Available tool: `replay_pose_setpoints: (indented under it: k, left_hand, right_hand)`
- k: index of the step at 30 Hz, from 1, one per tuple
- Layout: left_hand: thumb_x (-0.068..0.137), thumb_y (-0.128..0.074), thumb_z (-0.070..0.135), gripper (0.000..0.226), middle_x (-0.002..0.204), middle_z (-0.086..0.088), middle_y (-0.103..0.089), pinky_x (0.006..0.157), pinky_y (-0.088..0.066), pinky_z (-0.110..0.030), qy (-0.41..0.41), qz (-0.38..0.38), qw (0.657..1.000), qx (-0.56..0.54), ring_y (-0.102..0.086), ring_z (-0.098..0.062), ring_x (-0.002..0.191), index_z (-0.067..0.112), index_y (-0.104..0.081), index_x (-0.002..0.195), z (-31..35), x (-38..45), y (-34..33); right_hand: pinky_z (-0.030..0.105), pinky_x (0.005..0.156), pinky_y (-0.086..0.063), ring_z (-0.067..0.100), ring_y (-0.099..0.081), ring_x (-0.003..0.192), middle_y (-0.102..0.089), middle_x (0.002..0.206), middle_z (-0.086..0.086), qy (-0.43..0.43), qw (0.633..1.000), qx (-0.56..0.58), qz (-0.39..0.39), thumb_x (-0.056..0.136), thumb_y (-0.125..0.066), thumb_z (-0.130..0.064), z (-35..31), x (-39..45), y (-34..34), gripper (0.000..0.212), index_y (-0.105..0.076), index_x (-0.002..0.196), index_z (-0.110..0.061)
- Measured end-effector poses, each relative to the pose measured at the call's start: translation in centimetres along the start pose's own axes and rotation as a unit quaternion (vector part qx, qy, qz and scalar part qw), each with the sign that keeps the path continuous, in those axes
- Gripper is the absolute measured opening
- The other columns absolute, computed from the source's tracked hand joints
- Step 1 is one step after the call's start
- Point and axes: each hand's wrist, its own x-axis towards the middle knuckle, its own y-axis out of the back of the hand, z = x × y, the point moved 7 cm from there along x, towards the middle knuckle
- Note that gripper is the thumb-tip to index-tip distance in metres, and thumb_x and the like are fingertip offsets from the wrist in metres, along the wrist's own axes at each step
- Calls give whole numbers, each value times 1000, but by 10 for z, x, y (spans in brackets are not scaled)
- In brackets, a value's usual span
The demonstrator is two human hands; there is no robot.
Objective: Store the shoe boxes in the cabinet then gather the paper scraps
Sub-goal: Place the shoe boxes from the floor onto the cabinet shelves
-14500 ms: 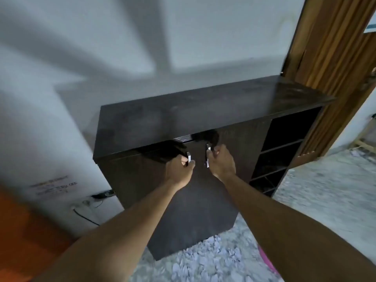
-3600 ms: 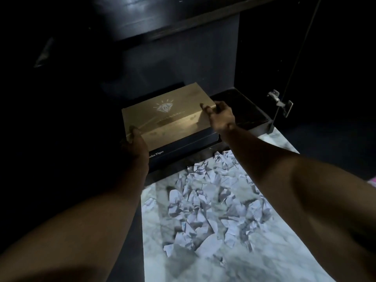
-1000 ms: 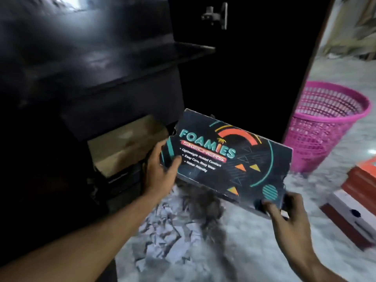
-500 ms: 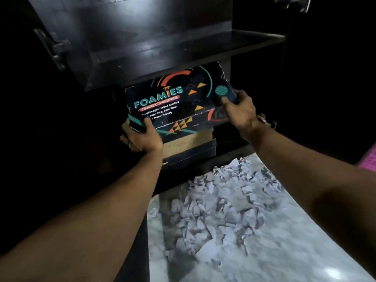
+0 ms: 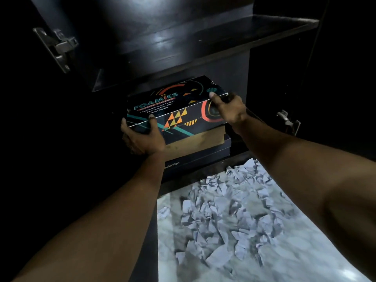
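Observation:
A black shoe box (image 5: pixel 179 106) printed with "FOAMIES" and bright shapes lies on top of a gold-lidded box (image 5: pixel 195 141) in the bottom compartment of the dark cabinet (image 5: pixel 183 47). My left hand (image 5: pixel 142 137) grips its near left corner. My right hand (image 5: pixel 230 110) holds its right end, thumb on the lid. The gold box sits on a dark base that sticks out at the front. White paper scraps (image 5: pixel 230 216) lie heaped on the marble floor just in front of the cabinet.
Both cabinet doors stand open; a metal hinge (image 5: pixel 59 47) shows on the left door and another hinge (image 5: pixel 289 123) on the right. A bare dark shelf (image 5: pixel 203 35) runs above the boxes. Pale marble floor (image 5: pixel 305 261) stretches to the lower right.
Both hands have pushed the Foamies box down and deeper, so it now rests flat on the gold box under the shelf. A second ago I was carrying it towards the cabinet.

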Motion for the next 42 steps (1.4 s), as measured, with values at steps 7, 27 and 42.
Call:
replay_pose_setpoints:
  k: [7,27,42]
  left_hand:
    - [78,-63,38,65,139,-11,-52,104,-39,-44,-181,-14,983,18,-50,-31,131,18,-57,139,54,-46,-2]
    - [85,-60,16,11,95,6,-62,78,-52,-29,-339,-587,703,-216,-63,-13,87,17,-68,93,100,-498,-55]
    - [90,-50,70,77,154,-8,-45,114,-38,-43,-93,-793,598,73,-46,-32,138,23,-39,150,94,-721,-187]
  right_hand:
    - [25,100,-45,22,-65,122,-72,127,5,14,997,-33,68,94,-70,-47,10,-28,50,49,-62,129,-13]
    - [46,85,-55,13,-64,97,-67,100,-9,-31,925,-208,315,87,-59,-38,183,-384,378,20,-67,98,-23]
    - [53,114,-44,34,-56,134,-53,151,9,-277,796,77,532,66,-55,-80,323,-417,527,111,-30,157,-21]
